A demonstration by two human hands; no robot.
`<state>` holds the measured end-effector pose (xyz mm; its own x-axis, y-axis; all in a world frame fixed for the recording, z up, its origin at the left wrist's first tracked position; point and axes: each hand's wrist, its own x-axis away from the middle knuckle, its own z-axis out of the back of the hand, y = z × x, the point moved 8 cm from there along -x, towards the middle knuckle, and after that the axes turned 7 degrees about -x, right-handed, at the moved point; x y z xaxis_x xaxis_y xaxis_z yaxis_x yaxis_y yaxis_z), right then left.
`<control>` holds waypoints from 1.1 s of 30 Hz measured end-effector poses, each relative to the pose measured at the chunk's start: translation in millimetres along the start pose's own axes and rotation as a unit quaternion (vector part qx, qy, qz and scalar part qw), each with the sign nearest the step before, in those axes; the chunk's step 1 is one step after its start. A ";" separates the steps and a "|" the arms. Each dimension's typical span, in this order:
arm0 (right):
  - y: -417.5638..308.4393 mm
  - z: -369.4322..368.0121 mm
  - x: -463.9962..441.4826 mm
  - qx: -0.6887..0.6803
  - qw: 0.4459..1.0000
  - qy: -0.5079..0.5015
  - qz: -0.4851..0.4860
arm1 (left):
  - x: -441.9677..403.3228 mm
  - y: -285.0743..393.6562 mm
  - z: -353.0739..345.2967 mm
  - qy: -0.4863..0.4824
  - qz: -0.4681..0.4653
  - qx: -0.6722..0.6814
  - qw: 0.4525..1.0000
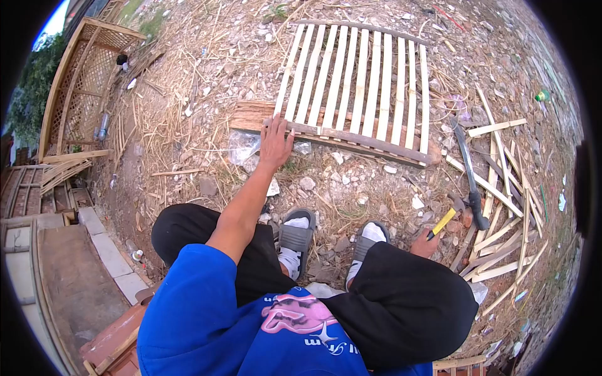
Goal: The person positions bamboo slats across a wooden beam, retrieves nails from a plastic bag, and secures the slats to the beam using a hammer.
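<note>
A slatted frame of pale strips (pixel 356 81) between two darker rails lies on the ground, its near side over a reddish-brown weathered wooden block (pixel 246 115). My left hand (pixel 276 145) rests on the near left corner of the frame, fingers spread over the rail end and touching it. Low on the right, beside my knee, my right hand (pixel 425 245) is closed round the handle end of a hammer with a yellow and black grip (pixel 444 223). The hammer's head points away to the upper right, close to a dark curved tool (pixel 468 169) on the ground.
Loose split strips (pixel 506 235) are piled at the right. My sandalled feet stand between me and the frame. A lattice panel (pixel 78 94) leans at the upper left, and a clear plastic bag (pixel 243 149) lies near the block. Stones and straw litter the ground.
</note>
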<state>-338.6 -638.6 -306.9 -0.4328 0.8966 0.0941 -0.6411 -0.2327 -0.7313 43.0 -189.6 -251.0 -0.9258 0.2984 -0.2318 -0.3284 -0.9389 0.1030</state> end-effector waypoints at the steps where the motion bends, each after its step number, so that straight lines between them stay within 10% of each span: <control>1: -1.9 0.3 0.2 0.000 1.000 -0.005 -0.001 | -0.4 -1.2 2.0 -0.003 0.004 -0.025 1.000; 33: 23.8 -6.6 -5.1 -0.019 0.998 -0.001 -0.055 | -7.7 -53.1 14.9 -0.022 0.114 0.173 0.978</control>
<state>-347.5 -646.2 -329.2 -0.3631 0.9148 0.1770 -0.6600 -0.1184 -0.7418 64.8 -139.4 -240.3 -0.9871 0.1029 -0.1230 -0.1493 -0.8697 0.4705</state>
